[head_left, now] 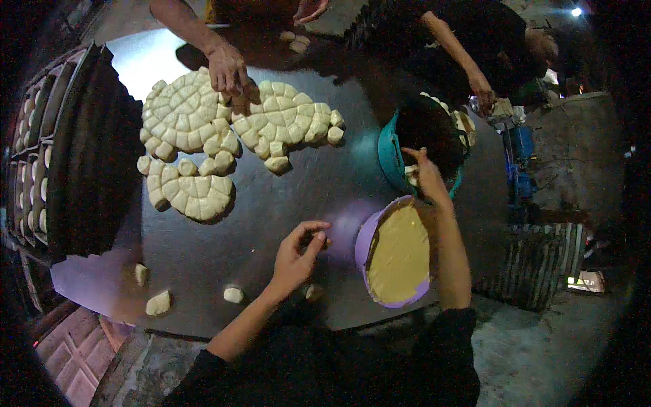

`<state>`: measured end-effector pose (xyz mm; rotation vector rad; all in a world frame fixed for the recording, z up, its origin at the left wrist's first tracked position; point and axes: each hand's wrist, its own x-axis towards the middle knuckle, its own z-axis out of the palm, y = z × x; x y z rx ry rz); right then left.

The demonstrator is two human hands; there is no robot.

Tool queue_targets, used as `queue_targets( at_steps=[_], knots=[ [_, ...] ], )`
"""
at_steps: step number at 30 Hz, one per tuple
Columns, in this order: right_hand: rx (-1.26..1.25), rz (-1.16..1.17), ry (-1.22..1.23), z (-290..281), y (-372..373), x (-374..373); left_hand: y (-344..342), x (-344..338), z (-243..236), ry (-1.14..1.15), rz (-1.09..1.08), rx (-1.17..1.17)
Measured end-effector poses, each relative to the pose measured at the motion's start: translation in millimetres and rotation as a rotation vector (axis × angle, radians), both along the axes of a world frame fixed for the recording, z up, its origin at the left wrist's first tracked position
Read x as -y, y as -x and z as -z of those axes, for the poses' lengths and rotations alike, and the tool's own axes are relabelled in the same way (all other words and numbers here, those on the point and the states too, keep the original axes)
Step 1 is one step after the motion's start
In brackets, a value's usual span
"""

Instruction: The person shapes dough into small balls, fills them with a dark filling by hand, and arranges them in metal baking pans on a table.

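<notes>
My right hand (428, 178) reaches over the near rim of a teal bucket (388, 154) with a dark inside. Its index finger points left, and a small pale piece of dough (411, 175) shows at its curled fingers, apparently held. My left hand (300, 252) hovers above the table with thumb and index finger apart and nothing between them. Between my forearms a tilted purple bowl (364, 237) holds a smooth yellow paste (401, 254). Farther left, dough cut into many wedges (182, 108) lies in flat rounds, with another cut round (196, 193) nearer to me.
Another person's hand (229, 71) touches the dough at the far side. A second person's hand (481, 91) is beyond the bucket. Loose dough pieces (159, 303) lie along the table's near edge. A dark rack with filled trays (34, 163) stands at the left.
</notes>
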<state>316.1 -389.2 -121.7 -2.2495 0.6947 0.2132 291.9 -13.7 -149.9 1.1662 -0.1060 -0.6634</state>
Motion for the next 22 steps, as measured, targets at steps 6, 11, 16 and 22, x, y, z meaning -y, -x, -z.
queue_targets(
  at_steps=[6,11,16,22],
  knots=[
    [0.322,0.347,-0.735,-56.3,43.7,-82.9,-2.9,7.5,-29.3,0.068,0.139,-0.073],
    [0.551,0.194,-1.011,-86.2,95.3,-207.4,24.2,3.6,-77.3,0.221,0.115,-0.391],
    [0.69,0.03,-0.826,-68.6,167.5,-204.1,69.2,-4.8,-95.0,0.356,0.045,-0.761],
    [0.625,-0.392,-0.07,-122.0,219.5,-207.8,129.8,-15.0,-132.6,0.351,0.106,-0.457]
  ],
)
